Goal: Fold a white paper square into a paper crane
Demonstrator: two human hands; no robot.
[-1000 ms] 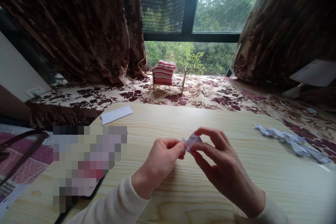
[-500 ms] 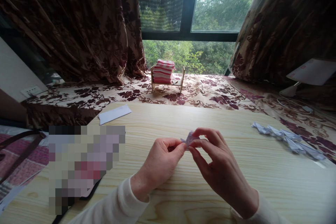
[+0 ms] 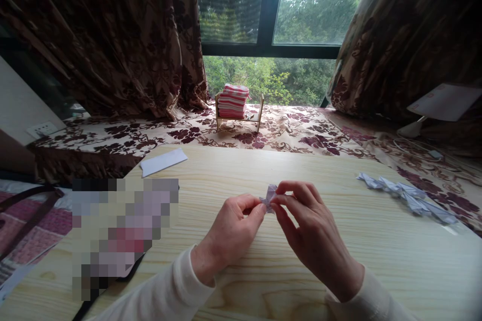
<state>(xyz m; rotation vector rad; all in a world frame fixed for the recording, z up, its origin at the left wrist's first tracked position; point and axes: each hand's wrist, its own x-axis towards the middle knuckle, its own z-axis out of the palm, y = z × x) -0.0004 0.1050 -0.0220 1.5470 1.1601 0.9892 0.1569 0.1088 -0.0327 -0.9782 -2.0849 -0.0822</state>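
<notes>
A small folded piece of pale lilac paper [image 3: 269,194] is pinched between both my hands just above the light wooden table [image 3: 241,170]. My left hand [image 3: 229,233] grips its left side with thumb and curled fingers. My right hand [image 3: 314,233] pinches its right side between thumb and forefinger, the other fingers bent beneath. Most of the paper is hidden by my fingertips.
A row of folded paper pieces [image 3: 406,196] lies at the table's right. A white paper strip [image 3: 162,161] lies at the far left, next to a blurred-out patch [image 3: 124,230]. A small wooden rack with striped cloths [image 3: 235,103] stands on the patterned window seat behind.
The paper has been pressed smaller between my fingertips and now sticks up more. My hands have closed in slightly; the view has shifted a little.
</notes>
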